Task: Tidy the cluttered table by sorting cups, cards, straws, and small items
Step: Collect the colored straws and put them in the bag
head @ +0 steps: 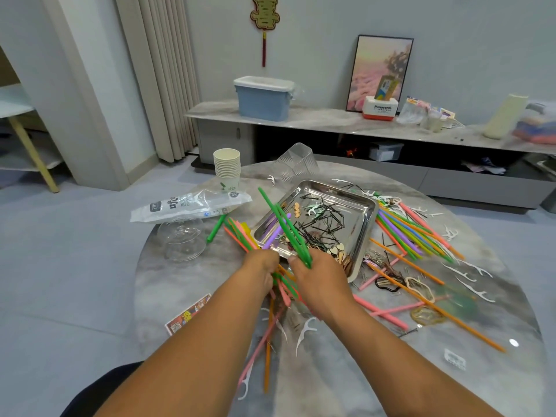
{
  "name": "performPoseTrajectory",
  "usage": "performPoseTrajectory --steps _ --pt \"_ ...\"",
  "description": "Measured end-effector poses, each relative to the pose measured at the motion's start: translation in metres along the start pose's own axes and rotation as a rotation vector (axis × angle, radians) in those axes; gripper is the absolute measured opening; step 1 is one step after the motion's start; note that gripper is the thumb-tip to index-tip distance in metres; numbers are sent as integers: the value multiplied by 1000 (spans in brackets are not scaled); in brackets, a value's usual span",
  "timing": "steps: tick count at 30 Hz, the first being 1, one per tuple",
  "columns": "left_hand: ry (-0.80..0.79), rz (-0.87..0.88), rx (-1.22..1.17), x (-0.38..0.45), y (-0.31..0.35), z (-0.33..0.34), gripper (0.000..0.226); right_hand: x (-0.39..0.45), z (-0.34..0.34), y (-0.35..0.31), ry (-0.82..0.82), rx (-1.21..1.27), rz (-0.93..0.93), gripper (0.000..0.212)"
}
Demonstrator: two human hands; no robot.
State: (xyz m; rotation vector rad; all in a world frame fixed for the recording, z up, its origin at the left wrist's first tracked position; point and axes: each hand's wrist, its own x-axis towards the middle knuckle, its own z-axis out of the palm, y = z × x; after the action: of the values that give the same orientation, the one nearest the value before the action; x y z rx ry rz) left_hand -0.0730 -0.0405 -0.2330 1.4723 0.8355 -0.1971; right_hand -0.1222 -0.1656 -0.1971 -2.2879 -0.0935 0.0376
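Round marble table (496, 371), steel tray (365, 233), scattered straws (403, 233), paper cup stack (227, 170), floss picks (474, 288), card (188, 316)

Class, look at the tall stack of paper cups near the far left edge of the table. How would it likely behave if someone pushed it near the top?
The paper cup stack stands tall on a narrow base, so it would probably tip rather than slide. Being paper, it is likely light, so a small nudge may be enough. It stands close to the table's edge, so toppled cups could roll off.
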Motion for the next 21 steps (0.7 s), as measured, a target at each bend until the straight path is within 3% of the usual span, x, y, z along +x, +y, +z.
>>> performPoseTrajectory --steps 3,11,14,17,18,21 --pt "-97 -48 -58 -19 -4 4 15 1 -6 0 -25 -12 24 40" --pt "-86 -4 -414 -65 -24 23 24 -10 -22 -10 -162 167 111 55" --pt "-13 183 -424 -90 -27 32 24 -13 -31 -18 -254 335 171 59" --pt "13 445 -202 -109 -24 33 24 -15 -39 -25 -301 496 156 43" --pt "5 541 -134 -118 -22 34 21 -16 -44 -27 -282 551 150 45" --pt "-108 790 -20 -138 -20 35 28 -17 -53 -28 -142 685 89 25"
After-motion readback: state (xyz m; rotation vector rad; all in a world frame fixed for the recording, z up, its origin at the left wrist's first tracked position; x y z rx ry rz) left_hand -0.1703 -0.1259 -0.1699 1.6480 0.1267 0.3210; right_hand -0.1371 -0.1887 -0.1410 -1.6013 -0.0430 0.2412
